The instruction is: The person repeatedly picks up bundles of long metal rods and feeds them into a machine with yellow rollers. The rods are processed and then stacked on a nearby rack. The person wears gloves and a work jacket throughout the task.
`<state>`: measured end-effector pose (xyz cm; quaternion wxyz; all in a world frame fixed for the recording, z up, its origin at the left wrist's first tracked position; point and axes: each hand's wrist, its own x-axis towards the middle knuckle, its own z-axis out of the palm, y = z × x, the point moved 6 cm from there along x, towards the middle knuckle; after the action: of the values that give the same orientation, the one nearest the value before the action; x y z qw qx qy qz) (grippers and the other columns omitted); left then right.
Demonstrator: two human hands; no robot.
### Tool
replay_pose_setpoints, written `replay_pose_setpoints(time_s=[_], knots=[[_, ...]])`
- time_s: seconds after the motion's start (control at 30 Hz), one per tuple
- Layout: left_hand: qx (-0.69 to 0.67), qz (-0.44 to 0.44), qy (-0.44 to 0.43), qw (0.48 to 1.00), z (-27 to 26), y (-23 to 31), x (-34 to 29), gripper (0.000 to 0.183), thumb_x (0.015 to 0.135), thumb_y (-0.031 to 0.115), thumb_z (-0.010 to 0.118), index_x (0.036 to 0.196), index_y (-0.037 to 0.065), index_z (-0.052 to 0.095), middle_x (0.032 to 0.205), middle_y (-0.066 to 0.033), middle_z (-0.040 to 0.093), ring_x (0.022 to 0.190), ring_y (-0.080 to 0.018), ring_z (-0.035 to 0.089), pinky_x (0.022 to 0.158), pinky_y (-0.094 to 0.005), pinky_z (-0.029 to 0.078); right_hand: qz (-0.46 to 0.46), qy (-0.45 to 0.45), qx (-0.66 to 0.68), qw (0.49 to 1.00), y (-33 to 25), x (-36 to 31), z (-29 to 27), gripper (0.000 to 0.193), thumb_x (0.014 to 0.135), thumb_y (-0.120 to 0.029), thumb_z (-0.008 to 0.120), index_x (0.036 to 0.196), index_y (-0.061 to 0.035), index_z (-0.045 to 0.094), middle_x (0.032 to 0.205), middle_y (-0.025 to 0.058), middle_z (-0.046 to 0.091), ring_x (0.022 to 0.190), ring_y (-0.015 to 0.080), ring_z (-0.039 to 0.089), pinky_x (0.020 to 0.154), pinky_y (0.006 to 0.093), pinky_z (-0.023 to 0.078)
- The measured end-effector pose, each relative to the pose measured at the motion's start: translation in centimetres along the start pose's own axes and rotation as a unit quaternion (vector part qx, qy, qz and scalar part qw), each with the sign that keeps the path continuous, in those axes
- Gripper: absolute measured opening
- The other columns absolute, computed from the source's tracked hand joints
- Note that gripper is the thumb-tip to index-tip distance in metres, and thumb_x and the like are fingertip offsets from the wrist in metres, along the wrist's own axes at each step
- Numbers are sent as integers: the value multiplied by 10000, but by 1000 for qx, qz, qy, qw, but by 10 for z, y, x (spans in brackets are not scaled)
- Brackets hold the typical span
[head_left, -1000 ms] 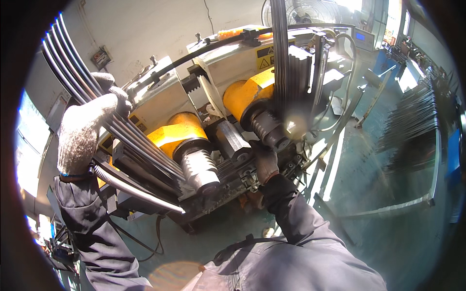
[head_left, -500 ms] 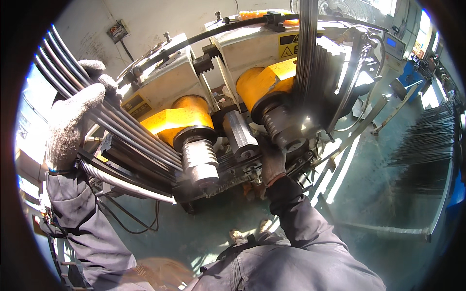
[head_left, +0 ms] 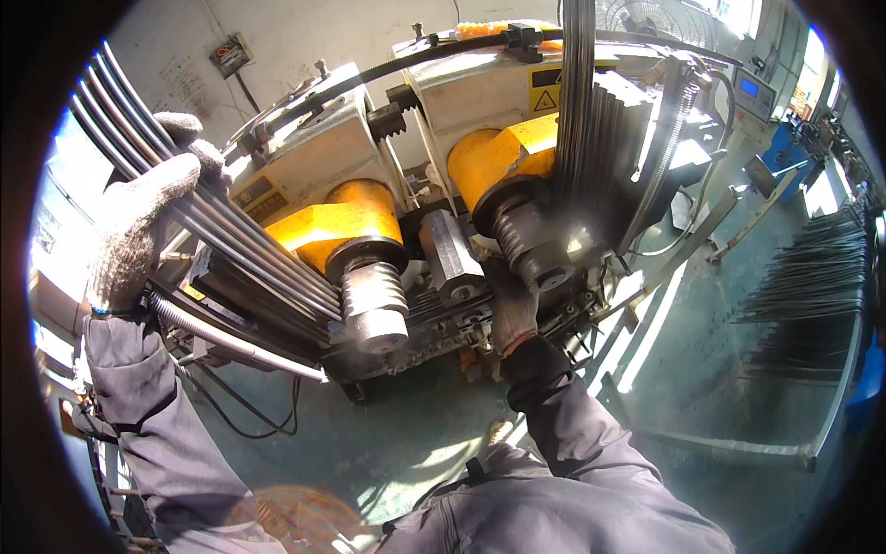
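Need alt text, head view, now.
Gloved left hand grips a bundle of metal rods slanting down to a machine with two yellow arms; the right hand reaches into shadow between its ridged rollers. Thin rods are piled at far right.

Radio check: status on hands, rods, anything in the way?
Left hand closed around metal rods. Right hand beside hexagonal block, grip hidden. Ribbed cylinder between hands, near rods' lower ends.
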<state>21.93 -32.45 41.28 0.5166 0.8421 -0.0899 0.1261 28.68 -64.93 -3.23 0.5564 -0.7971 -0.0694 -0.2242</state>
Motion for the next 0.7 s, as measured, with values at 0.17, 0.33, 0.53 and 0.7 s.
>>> replay_pose_setpoints(time_s=[0.17,0.33,0.53,0.7], knots=[[3,19,-15,1000,3,4,-1,419,1046,54,688,1455,26,602,1142,-139,767,1097,-280,776,975,-423,685,-113,-23,-165,980,-3,-4,0,283,1138,-180,571,1366,-101,718,1387,157,722,1364,354,654,1169,465,496],[62,47,15,997,4,18,-16,378,1034,113,762,1398,55,680,1139,-144,809,1096,-275,800,1043,-436,653,68,-31,131,989,-17,3,-4,286,1090,-202,652,1317,-62,756,1256,121,777,1200,290,712,1064,421,531],[14,94,92,991,15,38,-153,374,1123,75,598,1471,-58,575,1165,-138,743,1117,-229,721,1071,-389,554,186,104,390,896,-55,-91,-83,371,1032,-260,792,1288,8,775,1183,80,803,1089,198,706,1011,391,537],[2,163,101,982,68,10,-291,427,1065,31,614,1482,-59,594,973,-160,754,893,-250,737,817,-390,621,353,183,335,854,-15,-238,-228,131,1118,-94,693,1152,21,746,985,117,793,832,237,763,792,383,639]])
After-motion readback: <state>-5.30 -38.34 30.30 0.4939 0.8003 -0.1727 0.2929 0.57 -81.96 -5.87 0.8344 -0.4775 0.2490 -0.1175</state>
